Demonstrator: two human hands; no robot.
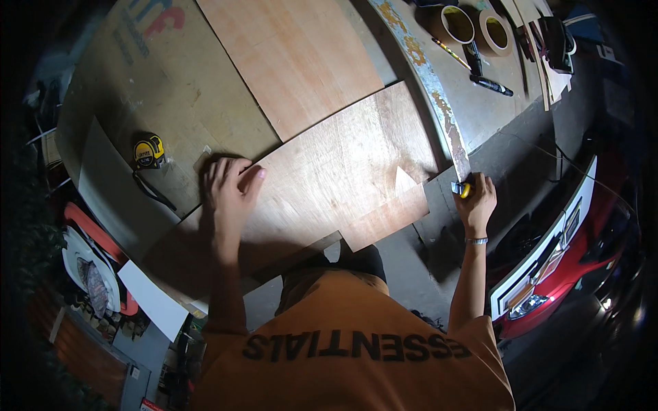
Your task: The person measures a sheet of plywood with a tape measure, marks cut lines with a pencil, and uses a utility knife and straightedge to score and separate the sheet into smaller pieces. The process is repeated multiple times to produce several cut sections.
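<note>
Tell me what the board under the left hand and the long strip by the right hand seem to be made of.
Board: apparently thin plywood, unfinished, matte reddish-brown with visible grain streaks. Long strip: probably painted wood or metal; its pale blue coat is flaking, with rusty-brown patches showing, so the look leaves it open.

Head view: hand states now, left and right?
Left hand: open, palm flat on the plywood sheet, holding nothing.
Right hand: closed around a small yellow tool at the sheet's right edge; tool type unclear.
</note>
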